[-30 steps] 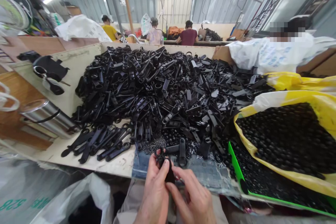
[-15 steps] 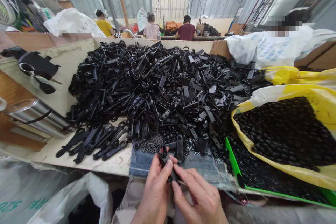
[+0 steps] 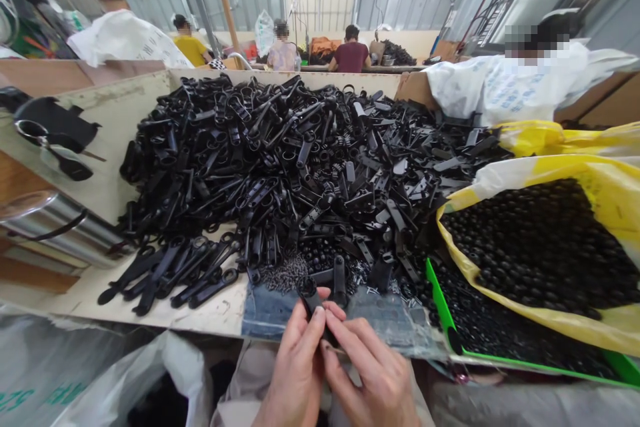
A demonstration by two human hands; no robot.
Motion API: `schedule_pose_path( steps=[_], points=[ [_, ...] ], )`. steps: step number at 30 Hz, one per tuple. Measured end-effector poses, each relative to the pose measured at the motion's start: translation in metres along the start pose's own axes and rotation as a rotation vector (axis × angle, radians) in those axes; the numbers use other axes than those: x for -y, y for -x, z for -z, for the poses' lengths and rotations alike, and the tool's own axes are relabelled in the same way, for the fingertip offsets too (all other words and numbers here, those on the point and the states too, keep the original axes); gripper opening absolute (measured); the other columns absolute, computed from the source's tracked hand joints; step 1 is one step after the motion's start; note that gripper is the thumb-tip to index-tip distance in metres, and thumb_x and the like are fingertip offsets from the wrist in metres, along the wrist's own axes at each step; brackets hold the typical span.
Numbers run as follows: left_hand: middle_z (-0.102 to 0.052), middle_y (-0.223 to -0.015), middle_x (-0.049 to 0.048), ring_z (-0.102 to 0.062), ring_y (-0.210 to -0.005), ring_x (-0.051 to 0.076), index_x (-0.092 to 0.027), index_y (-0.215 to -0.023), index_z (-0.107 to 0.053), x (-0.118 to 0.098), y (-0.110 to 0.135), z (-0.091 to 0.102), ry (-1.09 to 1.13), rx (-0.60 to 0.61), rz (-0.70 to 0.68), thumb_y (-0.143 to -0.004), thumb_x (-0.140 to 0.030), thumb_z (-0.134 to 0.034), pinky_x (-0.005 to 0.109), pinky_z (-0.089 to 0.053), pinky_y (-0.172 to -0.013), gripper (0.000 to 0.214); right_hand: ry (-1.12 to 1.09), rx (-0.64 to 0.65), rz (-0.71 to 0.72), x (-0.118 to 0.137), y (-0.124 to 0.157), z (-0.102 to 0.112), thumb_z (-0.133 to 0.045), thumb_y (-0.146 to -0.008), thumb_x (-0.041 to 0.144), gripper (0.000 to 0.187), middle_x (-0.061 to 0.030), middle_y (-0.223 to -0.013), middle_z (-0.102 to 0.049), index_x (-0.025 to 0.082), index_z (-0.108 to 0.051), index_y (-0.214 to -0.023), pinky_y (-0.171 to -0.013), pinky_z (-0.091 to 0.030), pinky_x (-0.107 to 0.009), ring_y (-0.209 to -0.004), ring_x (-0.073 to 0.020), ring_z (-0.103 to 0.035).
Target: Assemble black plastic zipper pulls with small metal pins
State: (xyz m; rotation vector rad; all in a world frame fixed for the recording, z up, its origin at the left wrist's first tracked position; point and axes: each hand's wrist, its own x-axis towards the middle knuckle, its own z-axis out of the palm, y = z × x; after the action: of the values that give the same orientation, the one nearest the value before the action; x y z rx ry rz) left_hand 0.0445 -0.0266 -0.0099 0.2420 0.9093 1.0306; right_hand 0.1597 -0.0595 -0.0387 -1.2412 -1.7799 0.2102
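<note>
Between both hands, at the table's front edge, is a black plastic handle part (image 3: pixel 309 291) with a rounded, ring-like upper end. My left hand (image 3: pixel 294 357) wraps round it, thumb on top. Fingers and thumb of my right hand (image 3: pixel 371 365) pinch its lower end, which they largely hide. Just beyond the hands lie small metal screws (image 3: pixel 284 275), another black piece standing up (image 3: pixel 339 280) and a blue cloth pad (image 3: pixel 270 312). A group of similar long black parts (image 3: pixel 173 273) lies on the left of the table.
A big heap of black plastic parts (image 3: pixel 260 147) fills the table behind. On the right stand a yellow sack of black balls (image 3: pixel 540 247) and a green-edged tray (image 3: pixel 530 365). A steel flask (image 3: pixel 60 223) leans at left. Several people sit farther back.
The handle part has been turned in my hands, so its rounded end now shows a smoother face. My right fingers have shifted slightly left along it. The whole view has moved a little.
</note>
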Motion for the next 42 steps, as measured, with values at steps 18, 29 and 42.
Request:
schedule_pose_path(
  steps=[18,29,42],
  points=[
    [-0.076,-0.074,0.0080,-0.062,-0.047,0.017,-0.023,-0.118,-0.078,-0.017,0.029,0.014,-0.752,0.258,-0.120,-0.083,-0.054,-0.077,0.026,-0.049,-0.044,0.047,-0.914,0.399,-0.752,0.003,-0.029,0.037,-0.077,-0.085,0.037,0.030,0.0019,-0.087,-0.060,0.022,-0.075,-0.111,-0.045,-0.047,-0.017,-0.052,-0.0072,-0.058],
    [-0.078,-0.103,0.0070,-0.074,-0.086,0.021,-0.028,-0.142,-0.058,-0.022,0.012,0.051,-1.120,0.685,-0.388,-0.104,-0.030,-0.048,0.029,-0.060,-0.083,0.039,-0.690,0.248,-0.515,0.003,-0.018,0.015,-0.079,-0.087,0.035,0.022,0.0002,-0.078,-0.066,0.023,-0.081,-0.105,-0.055,-0.046,-0.020,-0.063,-0.0118,-0.059],
    [-0.077,-0.101,0.0176,-0.071,-0.095,0.032,-0.009,-0.115,-0.072,-0.160,-0.022,0.133,-1.727,-0.671,-1.204,-0.103,-0.034,-0.046,0.044,-0.055,-0.090,0.039,-0.028,0.245,0.075,-0.046,-0.035,0.023,-0.056,-0.104,0.034,0.022,0.0012,-0.097,-0.081,0.031,-0.072,-0.120,-0.065,-0.061,-0.017,-0.078,-0.0171,-0.080]
  ],
)
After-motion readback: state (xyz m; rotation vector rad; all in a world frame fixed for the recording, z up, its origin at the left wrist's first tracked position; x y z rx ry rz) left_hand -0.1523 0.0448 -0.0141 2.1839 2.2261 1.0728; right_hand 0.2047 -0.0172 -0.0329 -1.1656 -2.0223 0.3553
